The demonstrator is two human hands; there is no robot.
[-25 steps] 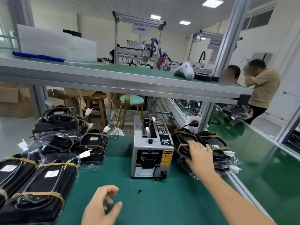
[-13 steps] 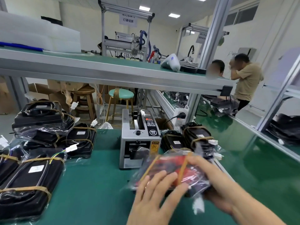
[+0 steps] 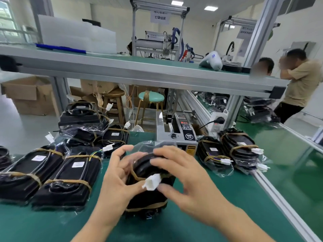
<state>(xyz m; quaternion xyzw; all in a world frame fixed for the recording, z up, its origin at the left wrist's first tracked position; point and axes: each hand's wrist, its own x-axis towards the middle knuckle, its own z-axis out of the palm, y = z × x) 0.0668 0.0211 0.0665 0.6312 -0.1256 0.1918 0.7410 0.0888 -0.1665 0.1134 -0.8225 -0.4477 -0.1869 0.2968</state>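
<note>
While the green table (image 3: 43, 224) carries a wide spread of banded black bundles (image 3: 52, 173) left of the grey tape machine (image 3: 176, 137) and a smaller pile (image 3: 234, 152) right of it, one bagged bundle (image 3: 145, 165) stands just in front of the machine, seemingly mid-handling, not yet laid with either lot. Left hand (image 3: 115, 182) and right hand (image 3: 187, 175) both curl round it, thumbs beside its white plug (image 3: 152, 182).

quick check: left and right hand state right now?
Left hand: holding the black bagged part, fingers curled round it.
Right hand: gripping that part too, thumb by its white plug.
</note>
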